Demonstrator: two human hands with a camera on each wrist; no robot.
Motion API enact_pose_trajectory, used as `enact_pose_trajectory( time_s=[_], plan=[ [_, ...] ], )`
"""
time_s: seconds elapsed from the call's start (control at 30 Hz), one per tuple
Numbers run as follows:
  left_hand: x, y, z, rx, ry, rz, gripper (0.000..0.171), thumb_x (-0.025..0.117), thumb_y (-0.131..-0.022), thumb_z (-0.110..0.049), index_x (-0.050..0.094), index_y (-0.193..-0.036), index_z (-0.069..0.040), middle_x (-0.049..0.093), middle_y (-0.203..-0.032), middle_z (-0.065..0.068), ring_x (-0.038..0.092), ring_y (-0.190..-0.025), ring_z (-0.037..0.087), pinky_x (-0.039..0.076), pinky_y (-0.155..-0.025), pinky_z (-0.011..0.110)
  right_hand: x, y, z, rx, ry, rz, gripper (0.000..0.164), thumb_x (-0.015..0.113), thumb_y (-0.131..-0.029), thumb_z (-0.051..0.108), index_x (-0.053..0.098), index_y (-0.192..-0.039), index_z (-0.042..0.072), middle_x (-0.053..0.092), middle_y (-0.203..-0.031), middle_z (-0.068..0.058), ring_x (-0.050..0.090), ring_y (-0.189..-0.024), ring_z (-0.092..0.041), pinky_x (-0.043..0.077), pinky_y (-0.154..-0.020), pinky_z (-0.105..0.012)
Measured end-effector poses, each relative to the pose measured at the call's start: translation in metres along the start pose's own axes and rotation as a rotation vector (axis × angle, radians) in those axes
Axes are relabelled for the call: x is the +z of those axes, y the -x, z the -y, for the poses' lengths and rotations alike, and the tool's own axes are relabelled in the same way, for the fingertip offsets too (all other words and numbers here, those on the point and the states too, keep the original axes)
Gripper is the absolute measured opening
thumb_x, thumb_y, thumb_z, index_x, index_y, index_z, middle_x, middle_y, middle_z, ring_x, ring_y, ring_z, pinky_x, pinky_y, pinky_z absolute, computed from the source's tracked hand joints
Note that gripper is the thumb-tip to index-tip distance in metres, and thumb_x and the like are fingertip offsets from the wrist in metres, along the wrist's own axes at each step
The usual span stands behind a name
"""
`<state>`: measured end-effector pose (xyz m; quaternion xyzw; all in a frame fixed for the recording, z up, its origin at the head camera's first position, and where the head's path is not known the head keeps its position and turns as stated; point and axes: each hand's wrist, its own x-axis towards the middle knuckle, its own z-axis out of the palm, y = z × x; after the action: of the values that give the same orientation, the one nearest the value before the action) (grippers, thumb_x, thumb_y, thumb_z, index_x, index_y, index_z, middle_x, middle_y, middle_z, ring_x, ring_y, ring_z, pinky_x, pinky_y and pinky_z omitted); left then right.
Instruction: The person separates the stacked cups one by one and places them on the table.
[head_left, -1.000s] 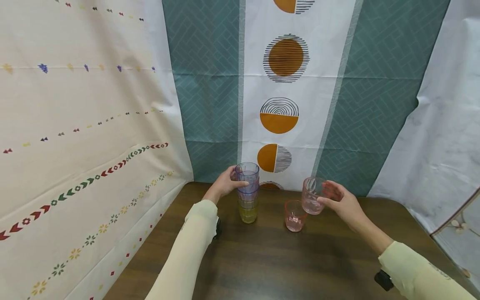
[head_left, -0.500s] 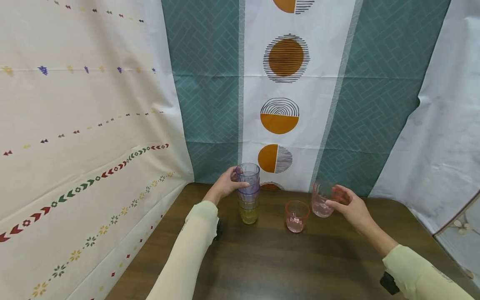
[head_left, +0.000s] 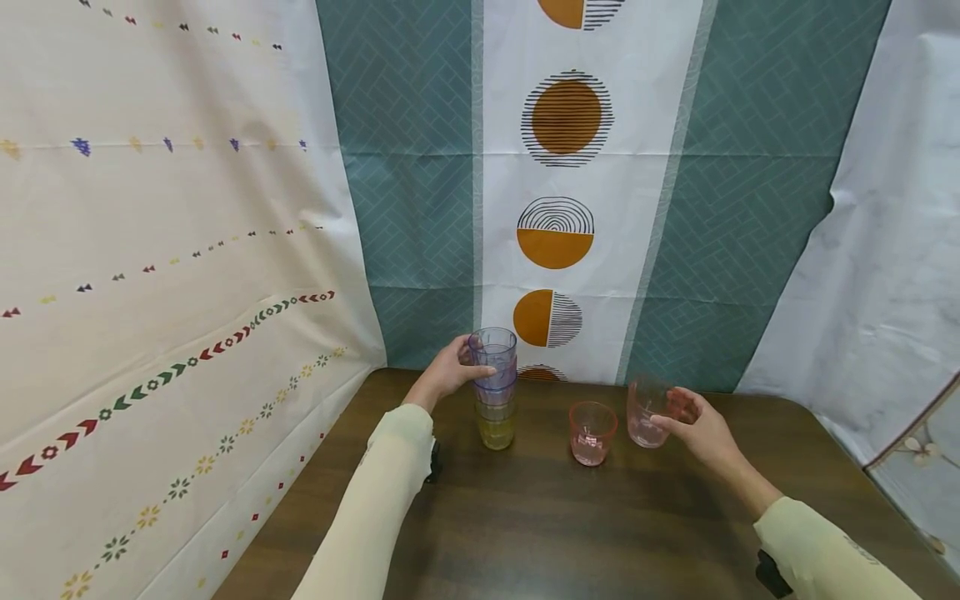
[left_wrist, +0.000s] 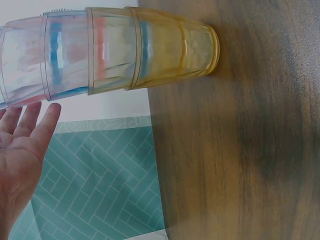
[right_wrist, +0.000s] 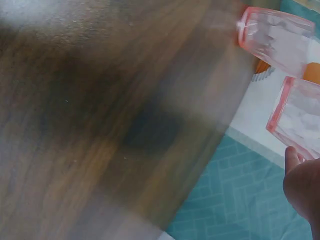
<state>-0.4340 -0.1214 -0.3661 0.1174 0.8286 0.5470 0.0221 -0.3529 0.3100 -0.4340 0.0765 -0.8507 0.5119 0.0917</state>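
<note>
At eleven o'clock on the brown worktop (head_left: 540, 533), its far edge being twelve: a nested stack of tinted see-through tumblers (head_left: 498, 398), upright, the yellow tumbler (head_left: 497, 435) lowest and a violet-blue rim topmost.
Left grip (head_left: 452, 369): curled about the upper part of that stack from its nine o'clock side, the thumb lying across the front.
Red-rimmed pink tumbler (head_left: 590, 447): standing upright at one o'clock, mouth up, well apart from the stack and touched by neither hand.
Pale pink tumbler (head_left: 642, 422): between two and three o'clock of the red-rimmed one, just beside it with a narrow gap; from the right wrist, its base looks to be off the wood.
Right grip (head_left: 701, 427): pinching the pale pink tumbler from its three o'clock side, thumb toward the near face, other fingers seen through the wall.
Sleeves: pale cream, the left sleeve (head_left: 375, 500) reaching in from seven o'clock, the right sleeve (head_left: 817, 542) from four.
Hangings: a teal-and-white cloth (head_left: 420, 208) with orange discs at twelve, an embroidered cream cloth (head_left: 165, 217) at ten, a marbled white cloth (head_left: 877, 250) at two.
</note>
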Motion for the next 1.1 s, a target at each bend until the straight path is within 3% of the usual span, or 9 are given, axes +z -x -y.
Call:
enact_pose_trajectory(
  time_s=[0.23, 0.33, 0.47, 0.5, 0.57, 0.67, 1.1],
  plan=[
    [0.000, 0.000, 0.000, -0.003, 0.000, -0.004, 0.081, 0.081, -0.084, -0.027, 0.037, -0.150, -0.011, 0.045, -0.151, 0.012, 0.040, -0.140, 0.030, 0.033, -0.113, 0.048, 0.011, 0.002, -0.012, 0.033, -0.007, -0.010, 0.082, 0.072, -0.093, 0.029, 0.027, -0.150, -0.007, 0.039, -0.149, -0.029, 0.039, -0.136, -0.043, 0.038, -0.081, -0.005],
    [0.000, 0.000, 0.001, -0.004, 0.005, -0.002, 0.081, 0.081, -0.084, -0.027, 0.037, -0.150, -0.011, 0.045, -0.151, 0.012, 0.040, -0.140, 0.029, 0.033, -0.114, 0.048, 0.015, 0.003, -0.019, 0.043, -0.009, -0.018, 0.082, 0.073, -0.092, 0.029, 0.027, -0.150, -0.007, 0.039, -0.148, -0.028, 0.038, -0.137, -0.044, 0.041, -0.089, -0.012],
    [0.000, 0.000, 0.001, -0.004, 0.014, 0.000, 0.082, 0.081, -0.085, -0.027, 0.036, -0.151, -0.011, 0.044, -0.152, 0.012, 0.039, -0.141, 0.029, 0.032, -0.114, 0.048, 0.020, 0.005, -0.026, 0.054, -0.005, -0.021, 0.084, 0.073, -0.092, 0.030, 0.026, -0.150, -0.008, 0.039, -0.148, -0.028, 0.037, -0.137, -0.046, 0.044, -0.102, -0.036],
    [0.000, 0.000, 0.000, -0.002, 0.017, 0.002, 0.081, 0.081, -0.085, -0.026, 0.036, -0.151, -0.011, 0.044, -0.152, 0.012, 0.039, -0.141, 0.030, 0.032, -0.114, 0.048, 0.021, 0.006, -0.027, 0.059, -0.004, -0.023, 0.084, 0.074, -0.092, 0.030, 0.026, -0.149, -0.008, 0.039, -0.148, -0.029, 0.037, -0.137, -0.046, 0.044, -0.102, -0.035],
    [0.000, 0.000, 0.000, 0.001, 0.018, 0.003, 0.080, 0.081, -0.085, -0.025, 0.037, -0.150, -0.010, 0.044, -0.151, 0.013, 0.039, -0.140, 0.030, 0.033, -0.113, 0.048, 0.023, 0.006, -0.030, 0.073, -0.006, -0.019, 0.085, 0.074, -0.091, 0.030, 0.025, -0.150, -0.009, 0.039, -0.148, -0.029, 0.036, -0.137, -0.047, 0.040, -0.106, -0.050],
    [0.000, -0.001, 0.001, 0.006, 0.017, 0.003, 0.079, 0.081, -0.085, -0.025, 0.038, -0.149, -0.010, 0.045, -0.150, 0.013, 0.040, -0.140, 0.029, 0.033, -0.113, 0.047, 0.026, 0.007, -0.034, 0.094, -0.012, -0.022, 0.087, 0.075, -0.091, 0.030, 0.024, -0.149, -0.010, 0.038, -0.148, -0.030, 0.035, -0.137, -0.048, 0.036, -0.108, -0.056],
    [0.001, 0.000, 0.002, -0.002, 0.017, -0.004, 0.075, 0.081, -0.085, -0.027, 0.041, -0.146, -0.012, 0.043, -0.152, 0.013, 0.038, -0.141, 0.031, 0.032, -0.113, 0.050, 0.034, 0.009, -0.043, 0.135, -0.032, -0.015, 0.090, 0.077, -0.089, 0.028, 0.022, -0.149, -0.011, 0.035, -0.150, -0.032, 0.031, -0.138, -0.050, 0.033, -0.110, -0.058]
  ],
)
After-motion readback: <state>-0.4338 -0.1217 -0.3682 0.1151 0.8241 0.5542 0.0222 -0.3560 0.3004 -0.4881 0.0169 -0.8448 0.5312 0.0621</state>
